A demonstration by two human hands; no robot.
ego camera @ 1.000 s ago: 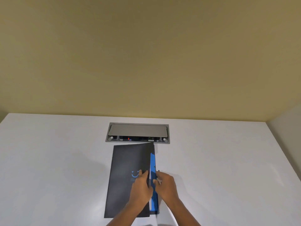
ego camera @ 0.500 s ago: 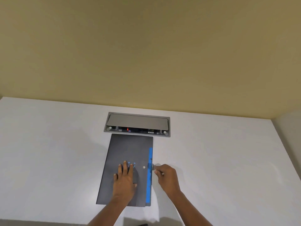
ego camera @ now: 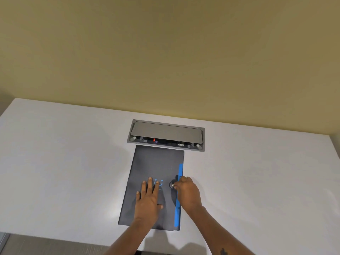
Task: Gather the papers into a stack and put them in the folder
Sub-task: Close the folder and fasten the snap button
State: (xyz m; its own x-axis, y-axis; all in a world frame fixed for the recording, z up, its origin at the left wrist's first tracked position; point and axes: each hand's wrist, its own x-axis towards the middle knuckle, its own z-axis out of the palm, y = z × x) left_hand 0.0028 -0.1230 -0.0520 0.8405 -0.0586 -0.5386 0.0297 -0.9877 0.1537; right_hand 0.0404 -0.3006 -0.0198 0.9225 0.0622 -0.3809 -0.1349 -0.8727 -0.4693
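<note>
The left hand (ego camera: 148,199) lies flat on the closed dark folder (ego camera: 156,162), fingers spread and straight, gripping nothing, only pressing the cover down. Just beyond its fingertips shows a small blue printed mark (ego camera: 158,181). To the right of those fingers, the right hand (ego camera: 187,191) is curled, its fingertips pinched at a small round snap button (ego camera: 172,185) on the cover; whether it grips the button or only presses it cannot be told. Under the right hand's knuckles runs a blue strip (ego camera: 179,190) along the folder's right edge.

No loose papers are visible, so they are probably inside the folder already, and the step in hand looks like fastening the closure. The folder lies flat on the white table (ego camera: 64,172), near its front edge. It looks thin, light and somewhat bendable, with a smooth cover that could slide on the tabletop, so the flat palm seems a sensible anchor. To lift it, the closed spine side left of the left hand's fingers would likely hold best.

Past both hands, touching or nearly touching the folder's far edge, sits a recessed grey cable box (ego camera: 165,135) with its lid tilted up.
</note>
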